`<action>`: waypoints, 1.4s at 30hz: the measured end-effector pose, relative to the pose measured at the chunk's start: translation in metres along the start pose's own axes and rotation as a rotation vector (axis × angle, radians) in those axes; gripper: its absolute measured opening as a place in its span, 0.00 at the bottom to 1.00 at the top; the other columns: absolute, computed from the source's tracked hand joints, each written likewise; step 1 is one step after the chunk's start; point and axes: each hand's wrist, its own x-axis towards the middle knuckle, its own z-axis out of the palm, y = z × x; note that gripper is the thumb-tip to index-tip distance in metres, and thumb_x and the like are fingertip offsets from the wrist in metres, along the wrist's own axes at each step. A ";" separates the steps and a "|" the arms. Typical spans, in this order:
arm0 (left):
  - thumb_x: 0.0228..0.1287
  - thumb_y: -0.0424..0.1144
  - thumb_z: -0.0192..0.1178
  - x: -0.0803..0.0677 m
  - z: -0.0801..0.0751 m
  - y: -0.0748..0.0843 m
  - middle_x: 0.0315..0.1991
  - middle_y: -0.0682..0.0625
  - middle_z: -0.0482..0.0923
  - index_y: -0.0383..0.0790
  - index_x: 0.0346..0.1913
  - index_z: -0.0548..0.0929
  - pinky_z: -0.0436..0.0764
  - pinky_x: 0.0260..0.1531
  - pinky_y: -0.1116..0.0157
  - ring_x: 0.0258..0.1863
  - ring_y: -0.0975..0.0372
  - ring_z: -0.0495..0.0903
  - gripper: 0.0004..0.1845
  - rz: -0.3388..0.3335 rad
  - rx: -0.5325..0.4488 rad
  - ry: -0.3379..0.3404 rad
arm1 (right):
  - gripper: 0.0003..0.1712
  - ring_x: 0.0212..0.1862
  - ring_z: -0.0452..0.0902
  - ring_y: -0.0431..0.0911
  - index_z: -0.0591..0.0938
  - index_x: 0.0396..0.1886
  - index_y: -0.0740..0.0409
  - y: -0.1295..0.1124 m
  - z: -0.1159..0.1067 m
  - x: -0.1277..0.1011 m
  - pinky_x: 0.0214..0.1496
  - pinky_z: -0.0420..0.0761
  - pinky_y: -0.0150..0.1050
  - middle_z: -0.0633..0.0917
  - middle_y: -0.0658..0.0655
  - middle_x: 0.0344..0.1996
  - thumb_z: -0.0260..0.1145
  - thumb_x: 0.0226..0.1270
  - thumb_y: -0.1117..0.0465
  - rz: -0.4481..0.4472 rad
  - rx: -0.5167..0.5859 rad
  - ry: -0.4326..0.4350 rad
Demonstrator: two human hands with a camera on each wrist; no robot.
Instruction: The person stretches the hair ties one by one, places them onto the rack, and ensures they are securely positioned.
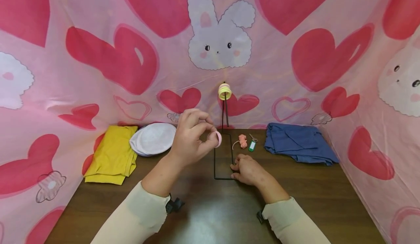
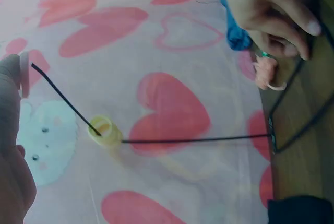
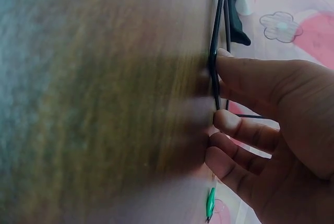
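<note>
Threading step: left hand [image 1: 190, 138] pinches a pink ring [image 1: 218, 139] in a narrow grip; right hand [image 1: 249, 171] presses the wire stand's base [image 1: 215, 164] onto the tabletop [image 1: 210, 207]. Next likely needs lifting the ring onto the hook beside the yellow rings [image 1: 224, 91].

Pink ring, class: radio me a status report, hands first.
Left hand pinches pink ring. Right hand presses wire stand base. Yellow rings on hook. Path clear.
</note>
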 end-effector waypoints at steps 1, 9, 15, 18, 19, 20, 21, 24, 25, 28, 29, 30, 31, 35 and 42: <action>0.57 0.34 0.62 0.004 0.001 0.002 0.39 0.47 0.81 0.38 0.26 0.86 0.73 0.51 0.49 0.48 0.48 0.76 0.06 -0.001 -0.005 0.021 | 0.22 0.45 0.75 0.54 0.90 0.53 0.59 0.000 0.000 0.000 0.52 0.78 0.49 0.79 0.58 0.43 0.78 0.62 0.54 0.003 -0.001 -0.004; 0.55 0.34 0.67 0.024 0.009 0.010 0.38 0.45 0.81 0.37 0.25 0.87 0.73 0.52 0.49 0.48 0.48 0.76 0.05 0.010 -0.024 0.075 | 0.22 0.46 0.75 0.55 0.90 0.54 0.59 0.000 0.001 0.000 0.52 0.78 0.50 0.79 0.59 0.43 0.77 0.63 0.54 0.015 0.005 -0.014; 0.54 0.33 0.69 0.028 0.016 0.001 0.38 0.45 0.81 0.37 0.25 0.87 0.72 0.51 0.49 0.48 0.48 0.76 0.04 -0.003 0.006 0.069 | 0.22 0.47 0.76 0.55 0.90 0.54 0.59 0.002 0.002 0.000 0.53 0.79 0.50 0.79 0.59 0.44 0.77 0.63 0.54 0.014 0.010 -0.008; 0.54 0.33 0.69 0.029 0.021 -0.007 0.38 0.46 0.81 0.37 0.24 0.86 0.72 0.49 0.48 0.48 0.48 0.75 0.05 -0.015 0.012 0.070 | 0.23 0.48 0.76 0.56 0.89 0.55 0.59 0.002 0.002 0.000 0.54 0.79 0.51 0.80 0.60 0.46 0.77 0.64 0.53 0.024 0.016 -0.021; 0.54 0.33 0.69 0.029 0.022 -0.010 0.39 0.46 0.81 0.37 0.24 0.86 0.71 0.49 0.48 0.48 0.48 0.75 0.05 -0.023 0.011 0.071 | 0.23 0.48 0.76 0.56 0.89 0.55 0.59 0.002 0.002 0.000 0.54 0.79 0.51 0.80 0.60 0.46 0.77 0.64 0.53 0.027 0.016 -0.024; 0.54 0.33 0.69 0.029 0.024 -0.013 0.39 0.46 0.81 0.37 0.24 0.86 0.71 0.49 0.48 0.48 0.48 0.75 0.05 -0.030 0.011 0.070 | 0.23 0.49 0.76 0.56 0.89 0.55 0.59 0.002 0.002 0.000 0.54 0.79 0.51 0.80 0.61 0.46 0.77 0.64 0.53 0.029 0.015 -0.026; 0.55 0.33 0.69 0.029 0.025 -0.016 0.39 0.46 0.81 0.37 0.25 0.86 0.71 0.49 0.48 0.48 0.48 0.75 0.05 -0.038 0.014 0.069 | 0.23 0.49 0.76 0.56 0.89 0.55 0.59 0.002 0.002 0.000 0.54 0.79 0.51 0.80 0.61 0.47 0.77 0.64 0.53 0.031 0.015 -0.028; 0.57 0.34 0.68 0.030 0.030 -0.025 0.40 0.46 0.80 0.36 0.25 0.86 0.70 0.50 0.47 0.47 0.49 0.74 0.06 -0.052 0.032 0.075 | 0.23 0.49 0.76 0.56 0.89 0.55 0.59 0.001 0.002 0.000 0.54 0.79 0.52 0.80 0.61 0.47 0.77 0.63 0.53 0.030 0.016 -0.027; 0.57 0.34 0.68 0.030 0.032 -0.028 0.40 0.46 0.80 0.36 0.25 0.86 0.70 0.49 0.47 0.47 0.49 0.74 0.06 -0.053 0.041 0.079 | 0.23 0.49 0.76 0.56 0.89 0.55 0.59 0.001 0.001 0.000 0.54 0.79 0.52 0.80 0.61 0.47 0.77 0.63 0.53 0.031 0.016 -0.026; 0.58 0.33 0.67 0.032 0.039 -0.035 0.40 0.45 0.80 0.35 0.25 0.85 0.70 0.49 0.47 0.47 0.48 0.74 0.06 -0.051 0.070 0.096 | 0.23 0.49 0.76 0.57 0.89 0.55 0.59 0.000 0.001 -0.001 0.55 0.79 0.52 0.80 0.61 0.47 0.77 0.63 0.54 0.040 0.025 -0.024; 0.58 0.33 0.66 0.032 0.041 -0.037 0.40 0.45 0.80 0.35 0.25 0.85 0.69 0.49 0.47 0.48 0.48 0.74 0.06 -0.052 0.075 0.103 | 0.23 0.49 0.76 0.57 0.89 0.55 0.59 0.000 0.000 -0.001 0.55 0.79 0.52 0.80 0.61 0.47 0.78 0.63 0.54 0.045 0.028 -0.024; 0.58 0.32 0.66 0.033 0.043 -0.039 0.40 0.45 0.80 0.35 0.25 0.85 0.69 0.49 0.47 0.48 0.48 0.75 0.06 -0.054 0.082 0.110 | 0.23 0.49 0.76 0.57 0.89 0.54 0.59 0.000 0.000 -0.001 0.55 0.79 0.52 0.80 0.61 0.47 0.78 0.63 0.54 0.048 0.031 -0.024; 0.58 0.32 0.65 0.034 0.045 -0.040 0.40 0.45 0.80 0.35 0.25 0.84 0.69 0.49 0.47 0.48 0.48 0.75 0.06 -0.058 0.089 0.117 | 0.22 0.49 0.76 0.57 0.90 0.54 0.59 0.000 0.000 -0.001 0.55 0.78 0.52 0.80 0.61 0.47 0.78 0.63 0.54 0.051 0.033 -0.024; 0.59 0.31 0.63 0.036 0.053 -0.047 0.41 0.45 0.81 0.35 0.25 0.84 0.69 0.51 0.46 0.49 0.49 0.75 0.06 -0.080 0.109 0.134 | 0.23 0.49 0.76 0.56 0.89 0.55 0.58 0.000 0.000 -0.001 0.54 0.79 0.52 0.80 0.60 0.47 0.77 0.63 0.53 0.051 0.030 -0.022; 0.60 0.31 0.63 0.041 0.064 -0.058 0.42 0.45 0.81 0.34 0.26 0.84 0.68 0.53 0.45 0.50 0.48 0.75 0.06 -0.114 0.133 0.138 | 0.23 0.49 0.76 0.56 0.89 0.55 0.58 0.002 0.001 -0.001 0.53 0.79 0.51 0.80 0.60 0.47 0.77 0.63 0.53 0.040 0.033 -0.010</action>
